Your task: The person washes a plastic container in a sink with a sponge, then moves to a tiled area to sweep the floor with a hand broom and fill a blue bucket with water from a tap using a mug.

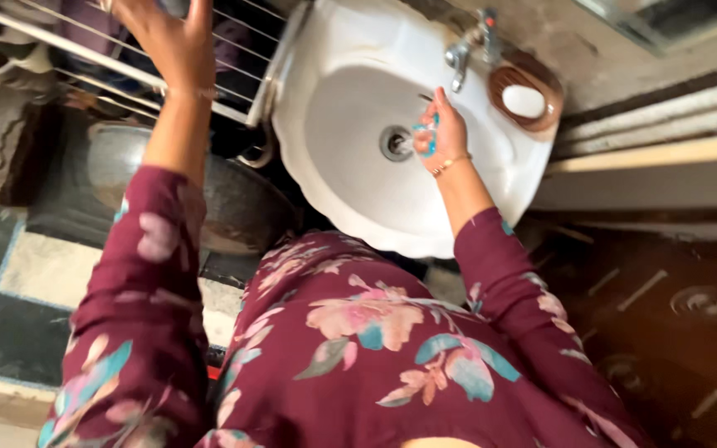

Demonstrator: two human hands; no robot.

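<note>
right hand (440, 133) closed round a small blue scrubber-ish thing (425, 137), held over the white washbasin (334, 199) by the drain | left hand (172, 37) open, resting on the far-left wire rack (85, 54), probably for balance

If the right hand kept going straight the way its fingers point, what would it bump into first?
Most likely the metal tap at the back of the white sink. The right hand, holding a small blue thing, points up toward it; depth is hard to judge.
</note>
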